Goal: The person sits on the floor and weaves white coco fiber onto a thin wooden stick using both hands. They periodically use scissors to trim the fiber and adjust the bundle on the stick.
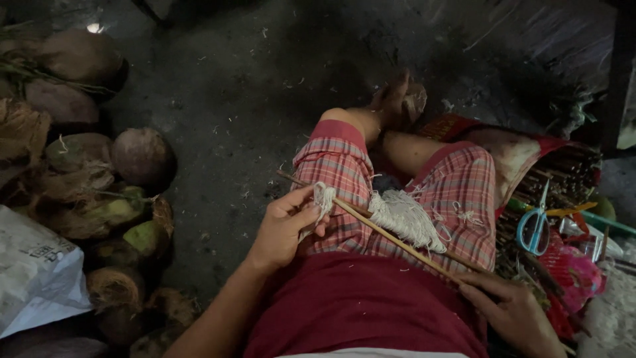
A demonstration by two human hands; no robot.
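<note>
The left hand [281, 229] pinches soft white string [323, 197] against a thin stick [384, 232] lying slantwise across the lap; the right hand [513, 308] closes on the stick's lower end. A fringe of string [407, 217] hangs at mid-stick. The stick looks light, stiff and probably brittle (best held near both ends); the string is limp and likely frays. Coconut husks [99, 199] crowd the left, scissors [533, 225] and bundled sticks [563, 176] the right; the floor [238, 99] ahead is open.
</note>
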